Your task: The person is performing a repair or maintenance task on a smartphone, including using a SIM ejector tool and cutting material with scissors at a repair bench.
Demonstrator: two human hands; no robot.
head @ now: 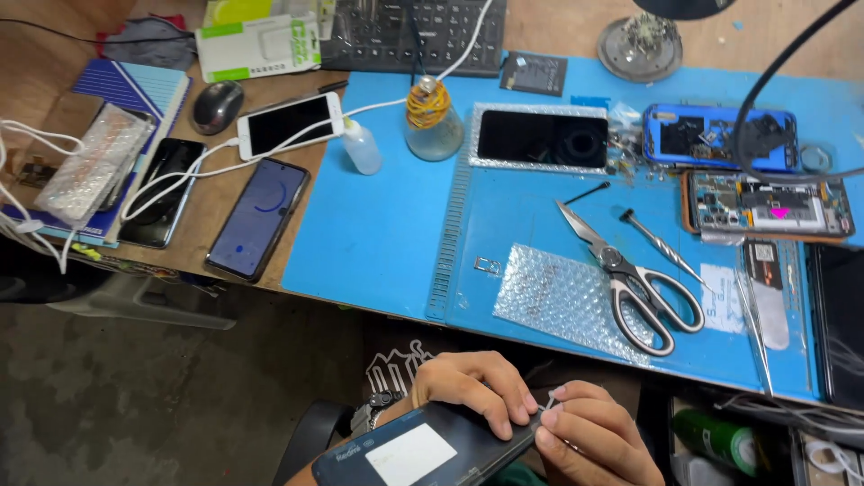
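Left hand [472, 382] and right hand [589, 432] grip dark white-labelled phone [423, 450]

Phone [423, 448] bottom cut off below

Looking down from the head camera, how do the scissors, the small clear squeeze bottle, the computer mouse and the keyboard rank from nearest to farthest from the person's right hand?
From the right hand:
1. Scissors, just above it on the blue mat.
2. Small clear squeeze bottle, up and left, at the mat's left edge.
3. Keyboard, at the top, behind the mat.
4. Computer mouse, far upper left on the wooden desk.
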